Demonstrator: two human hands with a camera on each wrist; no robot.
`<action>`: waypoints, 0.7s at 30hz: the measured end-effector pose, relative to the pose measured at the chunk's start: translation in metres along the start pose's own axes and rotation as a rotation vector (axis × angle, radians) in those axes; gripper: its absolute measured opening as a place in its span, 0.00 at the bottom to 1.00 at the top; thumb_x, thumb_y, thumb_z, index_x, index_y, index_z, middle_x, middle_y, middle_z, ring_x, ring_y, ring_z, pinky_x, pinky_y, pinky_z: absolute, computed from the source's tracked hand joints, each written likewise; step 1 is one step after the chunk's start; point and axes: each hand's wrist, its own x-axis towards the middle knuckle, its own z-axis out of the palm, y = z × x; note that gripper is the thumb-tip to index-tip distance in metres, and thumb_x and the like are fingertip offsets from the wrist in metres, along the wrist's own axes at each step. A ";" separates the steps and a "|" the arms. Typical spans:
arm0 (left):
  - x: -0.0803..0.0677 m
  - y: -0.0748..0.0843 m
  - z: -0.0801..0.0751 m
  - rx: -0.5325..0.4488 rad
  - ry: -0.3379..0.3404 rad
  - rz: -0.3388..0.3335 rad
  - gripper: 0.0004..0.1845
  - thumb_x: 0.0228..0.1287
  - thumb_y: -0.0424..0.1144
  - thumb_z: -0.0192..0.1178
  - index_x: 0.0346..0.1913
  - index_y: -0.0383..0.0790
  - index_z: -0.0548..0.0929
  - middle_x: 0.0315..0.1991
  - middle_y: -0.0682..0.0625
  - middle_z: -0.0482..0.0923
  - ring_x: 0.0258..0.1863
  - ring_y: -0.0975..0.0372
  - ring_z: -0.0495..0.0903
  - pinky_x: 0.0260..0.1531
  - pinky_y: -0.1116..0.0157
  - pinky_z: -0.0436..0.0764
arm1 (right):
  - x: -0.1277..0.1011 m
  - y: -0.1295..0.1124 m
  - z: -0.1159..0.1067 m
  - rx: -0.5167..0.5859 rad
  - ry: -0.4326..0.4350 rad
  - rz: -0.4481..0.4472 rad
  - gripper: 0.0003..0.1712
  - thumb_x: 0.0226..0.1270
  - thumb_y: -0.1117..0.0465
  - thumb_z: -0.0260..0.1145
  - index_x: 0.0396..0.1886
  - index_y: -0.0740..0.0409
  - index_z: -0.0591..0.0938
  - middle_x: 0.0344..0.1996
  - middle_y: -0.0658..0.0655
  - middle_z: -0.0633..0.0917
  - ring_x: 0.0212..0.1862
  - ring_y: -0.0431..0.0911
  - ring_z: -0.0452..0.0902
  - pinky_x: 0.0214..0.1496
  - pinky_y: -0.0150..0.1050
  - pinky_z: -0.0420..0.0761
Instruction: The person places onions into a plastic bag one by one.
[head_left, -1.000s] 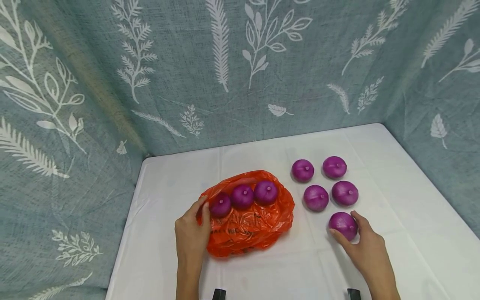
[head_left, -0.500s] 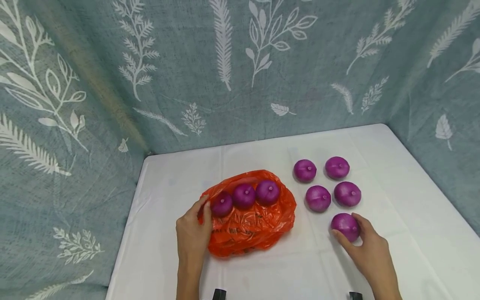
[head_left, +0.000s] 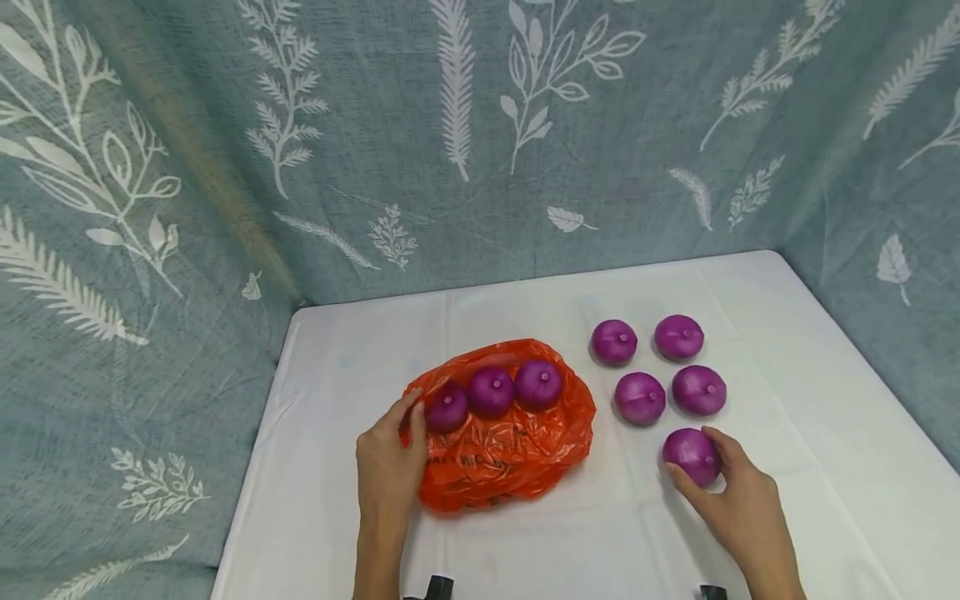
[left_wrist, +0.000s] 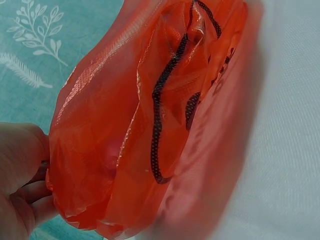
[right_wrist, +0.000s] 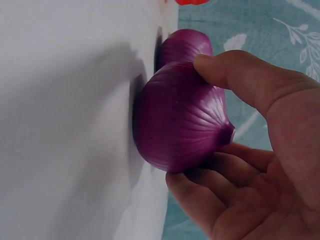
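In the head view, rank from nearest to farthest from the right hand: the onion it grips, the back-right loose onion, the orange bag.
From the right hand:
1. The gripped onion, held in its fingers, on the white table.
2. The back-right loose onion, straight behind, toward the curtain.
3. The orange bag, off to the left, held by the left hand.
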 end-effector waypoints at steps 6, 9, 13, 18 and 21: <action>0.000 -0.002 -0.001 -0.001 0.000 -0.012 0.16 0.75 0.37 0.67 0.60 0.36 0.88 0.54 0.37 0.88 0.56 0.45 0.88 0.56 0.48 0.85 | 0.001 -0.007 0.000 0.010 0.056 -0.067 0.46 0.61 0.47 0.82 0.72 0.65 0.74 0.58 0.75 0.84 0.60 0.71 0.81 0.60 0.69 0.80; 0.000 -0.002 0.000 -0.001 -0.004 -0.013 0.16 0.75 0.37 0.67 0.60 0.36 0.88 0.54 0.37 0.88 0.56 0.45 0.88 0.56 0.48 0.85 | 0.002 -0.010 -0.001 0.016 0.073 -0.094 0.46 0.61 0.48 0.83 0.72 0.64 0.74 0.58 0.75 0.84 0.61 0.71 0.81 0.60 0.69 0.80; 0.001 -0.001 0.000 -0.001 -0.011 -0.010 0.16 0.75 0.37 0.67 0.61 0.36 0.88 0.54 0.37 0.88 0.56 0.45 0.87 0.56 0.48 0.85 | 0.003 -0.015 -0.005 0.022 0.093 -0.125 0.47 0.59 0.49 0.84 0.73 0.62 0.74 0.61 0.74 0.83 0.62 0.71 0.80 0.60 0.69 0.80; 0.000 -0.001 0.000 0.002 -0.007 -0.007 0.17 0.75 0.37 0.67 0.61 0.35 0.88 0.55 0.37 0.88 0.57 0.46 0.87 0.56 0.49 0.85 | 0.006 -0.024 -0.007 0.034 0.121 -0.164 0.47 0.58 0.50 0.84 0.74 0.59 0.74 0.62 0.73 0.83 0.62 0.71 0.81 0.58 0.69 0.81; 0.001 -0.002 0.000 0.001 -0.003 -0.009 0.17 0.75 0.37 0.67 0.61 0.35 0.88 0.54 0.37 0.88 0.56 0.46 0.88 0.56 0.48 0.85 | 0.010 -0.031 -0.007 0.071 0.132 -0.208 0.47 0.58 0.53 0.85 0.74 0.55 0.74 0.62 0.71 0.83 0.62 0.70 0.82 0.58 0.69 0.81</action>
